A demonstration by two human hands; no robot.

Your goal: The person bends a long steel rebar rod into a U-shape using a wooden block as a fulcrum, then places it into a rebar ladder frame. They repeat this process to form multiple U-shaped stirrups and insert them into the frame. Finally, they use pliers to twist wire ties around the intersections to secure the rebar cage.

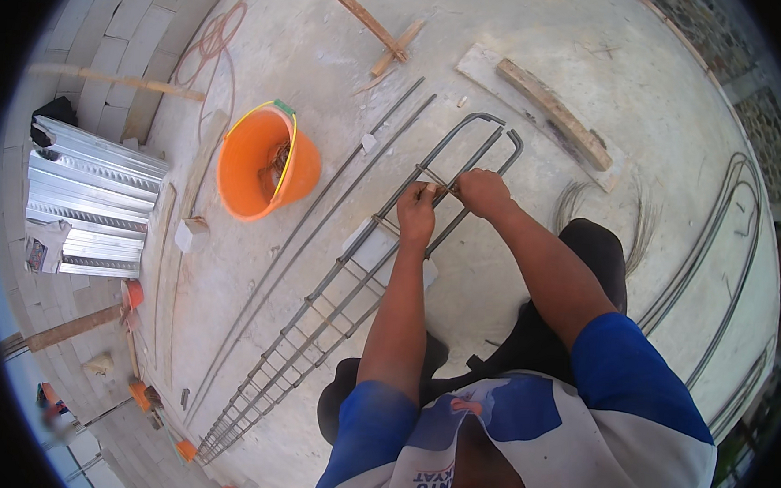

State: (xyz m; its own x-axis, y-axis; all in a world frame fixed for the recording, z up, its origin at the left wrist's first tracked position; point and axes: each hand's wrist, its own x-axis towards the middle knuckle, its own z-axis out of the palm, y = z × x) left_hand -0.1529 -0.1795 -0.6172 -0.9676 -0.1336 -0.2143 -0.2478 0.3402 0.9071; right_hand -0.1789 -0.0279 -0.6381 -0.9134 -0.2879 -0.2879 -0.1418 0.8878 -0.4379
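A long rebar cage [324,301] of grey bars and square stirrups slants from the lower left up to hooked bar ends in front of me. Near that hooked end, my left hand [416,212] is closed in a pinch beside the left bar; whatever lies between its fingertips is too small to make out. Just to its right, my right hand [483,194] is closed at the right end of a thin stirrup [433,177], over the bars. Its fingers partly hide the stirrup's corner. A pale block [374,248] shows under the cage.
Left of the cage lie two loose bars [330,186] and an orange bucket [299,176]. A wooden beam [552,113] rests on a board ahead. Thin wire bundles [646,226] lie by my right knee, with bent rebar [706,252] farther right. Metal sheets [93,197] stand by the block wall.
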